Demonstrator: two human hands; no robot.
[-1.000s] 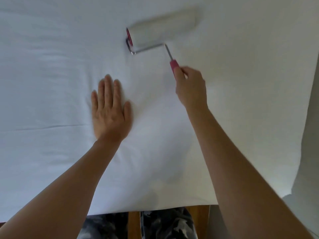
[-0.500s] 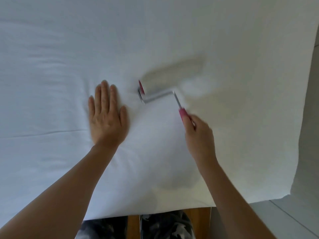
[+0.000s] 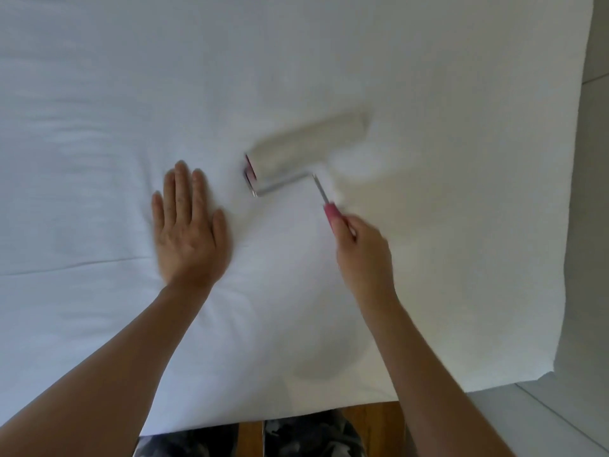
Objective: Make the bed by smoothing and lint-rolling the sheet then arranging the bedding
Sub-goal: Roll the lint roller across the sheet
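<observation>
Step now: the person is rolling lint off the bed, the middle part of the job.
Sheet: the big white cloth sheet point(image 3: 428, 77) covers the whole bed, and its near edge hangs by the person's legs.
Roller: the long white sticky lint roller with a silver wire frame and pink handle point(image 3: 306, 146) lies on the sheet, just right of the middle. It looks blurry.
Right hand: the right hand point(image 3: 362, 255) has its fingers curled round the pink handle.
Left hand: the left hand point(image 3: 188, 225) lies flat on the sheet with its 4 fingers straight and close together, beside the roller but not touching it.
Crease: 1 thin fold line point(image 3: 66, 267) runs to the left of the left hand.
Next move: it likely needs steady strokes over fresh cloth, with the flat hand keeping the sheet tight.
Left to do: no pillows or blanket show, so arranging the bedding seems not yet done.
</observation>
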